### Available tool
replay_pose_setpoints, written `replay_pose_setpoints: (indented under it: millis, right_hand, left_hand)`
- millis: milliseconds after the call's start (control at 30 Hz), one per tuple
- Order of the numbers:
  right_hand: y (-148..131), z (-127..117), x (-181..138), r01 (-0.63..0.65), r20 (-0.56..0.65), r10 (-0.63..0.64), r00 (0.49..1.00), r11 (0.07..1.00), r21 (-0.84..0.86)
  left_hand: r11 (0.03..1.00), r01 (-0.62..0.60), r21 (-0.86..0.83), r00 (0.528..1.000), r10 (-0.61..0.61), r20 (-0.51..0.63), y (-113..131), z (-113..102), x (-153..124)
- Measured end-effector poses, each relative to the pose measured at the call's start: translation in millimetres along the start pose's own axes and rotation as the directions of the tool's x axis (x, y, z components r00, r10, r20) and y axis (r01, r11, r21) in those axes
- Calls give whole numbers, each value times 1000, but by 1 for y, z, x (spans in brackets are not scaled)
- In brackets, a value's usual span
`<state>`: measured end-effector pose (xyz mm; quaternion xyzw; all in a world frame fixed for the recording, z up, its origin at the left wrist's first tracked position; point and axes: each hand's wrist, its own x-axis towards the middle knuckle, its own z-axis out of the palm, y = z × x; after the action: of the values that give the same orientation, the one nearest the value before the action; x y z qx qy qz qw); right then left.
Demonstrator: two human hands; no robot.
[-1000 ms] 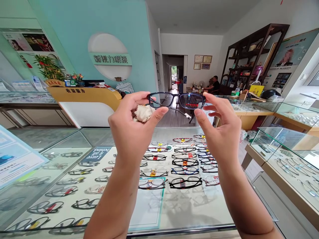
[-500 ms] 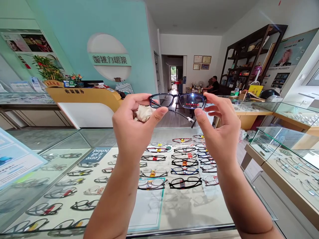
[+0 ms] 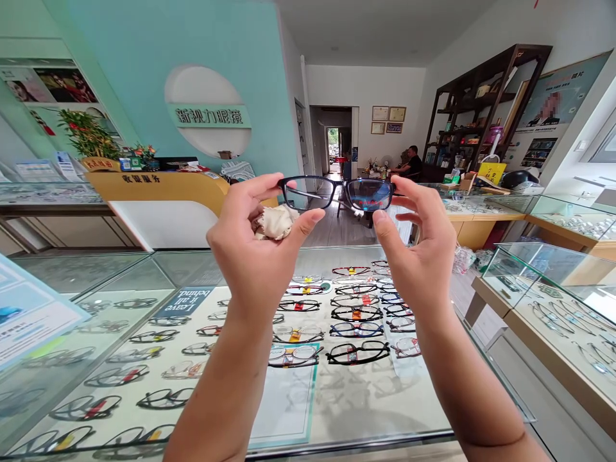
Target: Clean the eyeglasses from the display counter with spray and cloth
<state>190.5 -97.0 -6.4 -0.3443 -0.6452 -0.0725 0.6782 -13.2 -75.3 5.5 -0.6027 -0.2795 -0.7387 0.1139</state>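
A pair of dark-framed glasses [image 3: 337,191] is held up at eye level between both hands, lenses facing away, a red mark on its right lens. My left hand [image 3: 257,247] pinches the left end of the frame between thumb and forefinger and also keeps a crumpled beige cloth [image 3: 275,221] tucked in the palm. My right hand [image 3: 418,247] pinches the right end of the frame in the same way. Both hands hover above the glass display counter [image 3: 337,410].
Under the counter glass lie several rows of spectacle frames [image 3: 356,314]. More glass cases [image 3: 543,289] stand to the right, a yellow reception desk [image 3: 158,192] at back left, a dark shelf unit [image 3: 481,109] at back right. A person [image 3: 412,163] sits far back.
The glasses have been tilted and lifted slightly, so the folded temples now hide behind the frame. Both hands shifted a little left with them.
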Motion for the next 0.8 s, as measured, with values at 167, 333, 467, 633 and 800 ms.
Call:
replay_pose_setpoints:
  millis: [167, 333, 467, 633, 800]
  right_hand:
    - [-4, 2, 0, 72, -69, -72, 995, 997, -2]
    - [-3, 3, 0, 117, -92, -124, 988, 990, -74]
    - [-4, 3, 0, 142, -108, -153, 982, 984, -105]
    - [-3, 6, 1, 150, -93, -159, 983, 984, -92]
    - [-2, 7, 0, 108, -56, -112, 992, 992, -59]
  left_hand:
    - [987, 152, -49, 981, -145, 126, -15, 3, 3]
    - [976, 200, -85, 972, -187, 139, -23, 8, 3]
    - [980, 163, -112, 981, -148, 129, -23, 11, 1]
    - [993, 84, -87, 995, -79, 56, -20, 16, -2]
    - [997, 72, -12, 997, -73, -19, -14, 19, -5]
